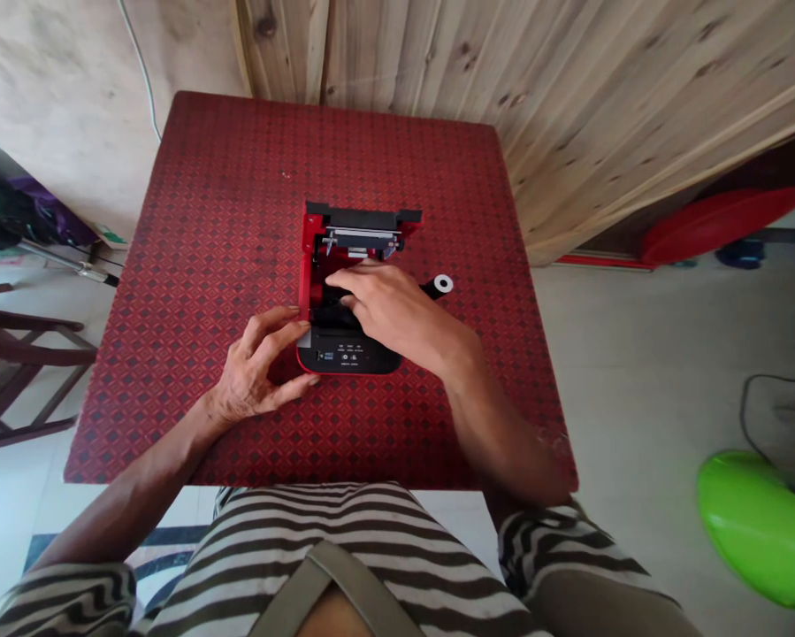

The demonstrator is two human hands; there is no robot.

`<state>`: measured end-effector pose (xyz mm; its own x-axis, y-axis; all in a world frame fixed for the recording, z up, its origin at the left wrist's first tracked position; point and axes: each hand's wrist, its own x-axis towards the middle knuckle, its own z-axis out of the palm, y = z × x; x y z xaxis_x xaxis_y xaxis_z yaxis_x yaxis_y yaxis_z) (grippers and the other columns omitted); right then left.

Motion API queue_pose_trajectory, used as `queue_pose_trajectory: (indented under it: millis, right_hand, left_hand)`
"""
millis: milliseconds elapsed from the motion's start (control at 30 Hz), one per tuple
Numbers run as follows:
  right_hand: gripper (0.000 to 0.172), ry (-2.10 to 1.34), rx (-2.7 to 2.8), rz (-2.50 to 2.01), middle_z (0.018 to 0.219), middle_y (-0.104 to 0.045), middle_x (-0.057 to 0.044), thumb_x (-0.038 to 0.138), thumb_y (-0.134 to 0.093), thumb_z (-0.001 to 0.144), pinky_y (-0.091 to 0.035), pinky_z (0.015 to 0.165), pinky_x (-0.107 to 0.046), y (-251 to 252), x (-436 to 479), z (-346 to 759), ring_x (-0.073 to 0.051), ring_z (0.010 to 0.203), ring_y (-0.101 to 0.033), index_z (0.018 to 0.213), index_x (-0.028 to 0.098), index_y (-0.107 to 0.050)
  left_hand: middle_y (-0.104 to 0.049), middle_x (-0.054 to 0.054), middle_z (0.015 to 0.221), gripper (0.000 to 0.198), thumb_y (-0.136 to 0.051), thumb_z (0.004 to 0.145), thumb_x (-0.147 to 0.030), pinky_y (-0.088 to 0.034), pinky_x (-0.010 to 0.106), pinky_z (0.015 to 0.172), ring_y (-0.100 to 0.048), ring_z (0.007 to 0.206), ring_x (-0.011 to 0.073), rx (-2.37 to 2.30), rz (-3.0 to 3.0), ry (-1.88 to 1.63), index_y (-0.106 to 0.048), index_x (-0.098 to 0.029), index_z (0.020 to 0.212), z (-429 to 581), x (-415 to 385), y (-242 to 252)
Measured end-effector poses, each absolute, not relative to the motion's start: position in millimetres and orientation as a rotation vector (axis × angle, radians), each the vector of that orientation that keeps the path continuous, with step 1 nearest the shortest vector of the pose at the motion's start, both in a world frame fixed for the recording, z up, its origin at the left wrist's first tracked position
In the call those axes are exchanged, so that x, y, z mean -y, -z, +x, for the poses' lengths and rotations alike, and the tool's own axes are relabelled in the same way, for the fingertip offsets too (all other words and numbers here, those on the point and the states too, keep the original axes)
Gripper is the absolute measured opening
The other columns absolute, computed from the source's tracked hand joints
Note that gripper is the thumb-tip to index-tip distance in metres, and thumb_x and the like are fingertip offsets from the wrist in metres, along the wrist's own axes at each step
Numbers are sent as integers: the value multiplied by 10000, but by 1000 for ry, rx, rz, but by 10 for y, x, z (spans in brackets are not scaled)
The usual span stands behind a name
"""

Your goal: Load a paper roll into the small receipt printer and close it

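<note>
A small red and black printer (350, 358) stands on the table with its lid (363, 217) raised at the back. My left hand (257, 363) is at its left front corner, thumb along the front edge and fingertips on the left side. My right hand (387, 305) reaches into the opening from the right. Its forefinger and thumb are bent around something dark inside that I cannot make out; the other fingers are hidden. Just right of that hand lies a black roll (443, 284) with a white ring-shaped end, partly behind the hand.
A red patterned cloth covers the table (225, 195). Wooden boards (437, 53) form a wall behind it. To the left is a dark wooden chair (26, 363); a bright green object (761, 522) sits on the floor at right. A thin cable (138, 62) hangs at the back left.
</note>
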<state>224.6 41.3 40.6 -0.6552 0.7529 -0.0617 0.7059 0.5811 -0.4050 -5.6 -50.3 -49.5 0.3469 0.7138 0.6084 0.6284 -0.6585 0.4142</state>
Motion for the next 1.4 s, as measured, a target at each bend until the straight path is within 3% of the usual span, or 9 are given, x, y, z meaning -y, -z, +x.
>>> queue_pose_trajectory:
  millis: [133, 267, 400, 533, 767, 867, 967, 1100, 1400]
  right_hand:
    - [507, -799, 2550, -906, 1343, -776, -64, -13, -484, 931, -535, 1127, -421, -495, -270, 2480, -210, 1236, -716, 1332, 209, -700]
    - [348, -785, 2451, -845, 1274, -774, -104, 131, -683, 947, -556, 1087, -463, -446, -143, 2559, -257, 1202, -698, 1293, 172, -694]
    - [115, -661, 2333, -882, 1089, -761, -73, 181, -642, 1029, -574, 988, -431, -324, -55, 2495, -229, 1044, -684, 1099, 201, -731]
    - [182, -432, 2331, -955, 1000, -723, -72, 201, -589, 1066, -570, 934, -397, -285, 81, 2467, -222, 970, -638, 974, 213, -745]
    - [293, -72, 2395, -971, 961, -755, -70, 81, -502, 1061, -543, 802, -359, -226, 353, 2500, -212, 864, -597, 1008, 190, -769]
    - [241, 13, 2335, -936, 1005, -769, -83, 78, -541, 1052, -542, 783, -363, -164, 416, 2516, -209, 878, -615, 1086, 167, -762]
    - [212, 26, 2289, -946, 991, -767, -78, 78, -578, 1042, -551, 781, -354, -127, 444, 2524, -200, 881, -629, 1113, 171, -755]
    - [198, 29, 2258, -970, 953, -766, -71, 73, -585, 1039, -572, 783, -345, -124, 451, 2514, -191, 839, -612, 1092, 162, -755]
    - [161, 47, 2220, -947, 922, -774, -76, 64, -621, 1020, -586, 762, -338, -121, 443, 2504, -189, 804, -610, 1065, 124, -764]
  left_hand:
    - [-658, 149, 1368, 669, -660, 989, -598, -674, 453, 992, -692, 1251, 288, -1186, 2441, -1179, -489, -262, 1542, -94, 515, 399]
    - [-672, 135, 1332, 617, -560, 1034, -610, -664, 432, 964, -719, 1126, 252, -1199, 2342, -1156, -517, -251, 1534, -132, 408, 130]
    - [-639, 106, 1344, 598, -547, 1033, -645, -650, 390, 893, -696, 1082, 223, -1252, 2305, -1269, -527, -301, 1522, -81, -14, -189]
    - [-595, 142, 1462, 659, -480, 1045, -687, -608, 440, 1040, -654, 1289, 278, -1261, 2367, -1255, -464, -271, 1556, 47, -521, -331]
    - [-712, 131, 1340, 722, -374, 1072, -700, -574, 450, 1094, -707, 1225, 267, -1075, 2341, -1104, -459, -208, 1594, 122, -352, -278]
    - [-670, 169, 1427, 776, -432, 1023, -766, -528, 521, 1170, -660, 1335, 324, -937, 2521, -1016, -564, -195, 1530, 50, -111, -156]
    - [-643, 191, 1471, 818, -572, 967, -766, -463, 577, 1241, -606, 1429, 365, -855, 2711, -967, -545, -202, 1559, -22, 5, 6]
    - [-641, 204, 1476, 924, -691, 897, -759, -480, 592, 1226, -594, 1450, 389, -818, 2814, -981, -476, -216, 1613, -46, 17, 122]
    - [-646, 209, 1417, 946, -720, 860, -779, -533, 599, 1158, -617, 1403, 387, -847, 2854, -995, -485, -222, 1587, 7, 26, 92]
